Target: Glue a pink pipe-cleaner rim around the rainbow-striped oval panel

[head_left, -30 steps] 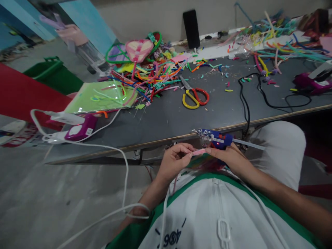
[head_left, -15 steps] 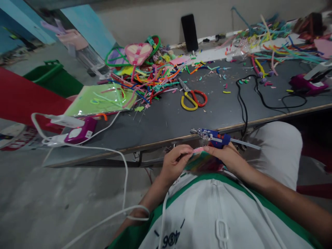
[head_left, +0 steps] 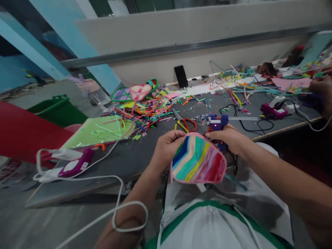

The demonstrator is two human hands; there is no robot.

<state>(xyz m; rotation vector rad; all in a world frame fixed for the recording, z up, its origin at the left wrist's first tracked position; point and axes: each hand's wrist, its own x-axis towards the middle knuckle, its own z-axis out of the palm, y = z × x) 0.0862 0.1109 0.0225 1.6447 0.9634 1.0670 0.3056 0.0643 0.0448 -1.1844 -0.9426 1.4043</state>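
A rainbow-striped fuzzy craft piece [head_left: 198, 160] with a pink border is held up in front of my body, its striped face towards me. My left hand [head_left: 166, 147] pinches its upper left edge between thumb and fingers. My right hand [head_left: 232, 138] is wrapped round a blue hot glue gun [head_left: 219, 121] with a clear glue stick out of its back; its thumb lies at the piece's upper right edge. The nozzle points left, above the piece. Just behind, scissors [head_left: 190, 125] with red and yellow handles lie on the dark table [head_left: 145, 152].
Coloured pipe cleaners [head_left: 153, 110] are heaped at the back left beside a green plastic packet [head_left: 100, 131]. Purple power strips [head_left: 77, 162] sit at both sides, with a white cable [head_left: 120, 188] looping near my left arm. A phone [head_left: 181, 76] leans on the wall. Another person's hand [head_left: 323, 86] shows at far right.
My hands have lifted the striped piece from my lap and tilted its face into view. The glue gun has risen with my right hand, and the camera view has tipped up.
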